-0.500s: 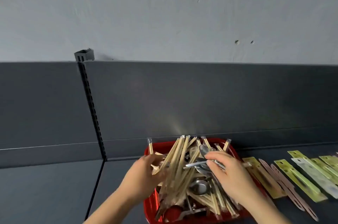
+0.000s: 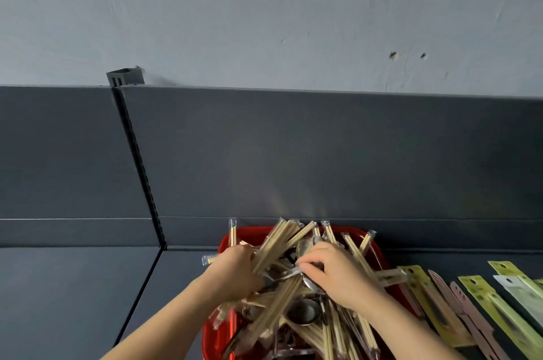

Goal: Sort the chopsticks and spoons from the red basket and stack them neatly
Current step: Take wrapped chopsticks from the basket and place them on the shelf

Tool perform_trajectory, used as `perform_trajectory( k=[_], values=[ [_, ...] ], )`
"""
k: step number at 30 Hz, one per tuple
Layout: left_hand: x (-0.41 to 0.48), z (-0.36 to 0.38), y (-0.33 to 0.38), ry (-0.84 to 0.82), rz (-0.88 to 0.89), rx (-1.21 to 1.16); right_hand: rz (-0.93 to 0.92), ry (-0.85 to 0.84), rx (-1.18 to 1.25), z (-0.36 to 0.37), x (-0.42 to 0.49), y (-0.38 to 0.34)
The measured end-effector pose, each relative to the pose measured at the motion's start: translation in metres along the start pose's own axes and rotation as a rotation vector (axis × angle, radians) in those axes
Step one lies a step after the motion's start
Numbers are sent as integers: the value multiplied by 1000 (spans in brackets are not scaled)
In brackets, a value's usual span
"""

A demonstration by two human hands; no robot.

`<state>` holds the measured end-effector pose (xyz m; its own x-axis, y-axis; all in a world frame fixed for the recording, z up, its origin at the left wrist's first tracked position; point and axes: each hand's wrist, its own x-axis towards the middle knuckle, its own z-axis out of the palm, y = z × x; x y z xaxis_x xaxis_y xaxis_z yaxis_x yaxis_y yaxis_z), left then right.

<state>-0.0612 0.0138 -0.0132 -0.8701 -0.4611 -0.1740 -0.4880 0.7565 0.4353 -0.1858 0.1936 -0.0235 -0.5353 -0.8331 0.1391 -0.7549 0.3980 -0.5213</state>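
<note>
Tightening since the previous instant, head view: left hand (image 2: 233, 273) now grips a bundle of wrapped wooden chopsticks (image 2: 274, 245); right hand (image 2: 340, 277) apparently pinches a silver metal spoon (image 2: 286, 273), both over the red plastic basket (image 2: 211, 339). Sorting is barely begun.

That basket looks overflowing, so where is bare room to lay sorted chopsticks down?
Bare shelf lies left of the red basket, either side of the panel seam. Right of it flat packets crowd the shelf; the basket itself is heaped with chopsticks and spoons.
</note>
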Motion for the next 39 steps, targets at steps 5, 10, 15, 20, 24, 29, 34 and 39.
perform_trajectory(
  k=[5, 10, 15, 20, 24, 29, 34, 39],
  values=[
    [-3, -4, 4, 143, -38, -89, 129, 88, 81, -20, -4, 13],
    [-16, 4, 19, 190, 19, -226, 471, 49, -213, -41, -28, 48],
    [-19, 20, 30, 86, 4, -235, 501, -17, -159, -36, -37, 62],
    [-18, 23, 30, 136, -4, -211, 433, -159, 1, -47, -38, 74],
    [-16, 21, 32, 153, -21, -198, 413, -163, 37, -50, -37, 81],
    [-12, 21, 36, 146, -34, -123, 409, -143, 10, -60, -38, 86],
    [-7, 21, 37, 139, -49, -94, 409, -100, -74, -80, -43, 92],
    [-5, 22, 42, 88, -56, -150, 444, 22, -179, -98, -48, 81]
  ],
)
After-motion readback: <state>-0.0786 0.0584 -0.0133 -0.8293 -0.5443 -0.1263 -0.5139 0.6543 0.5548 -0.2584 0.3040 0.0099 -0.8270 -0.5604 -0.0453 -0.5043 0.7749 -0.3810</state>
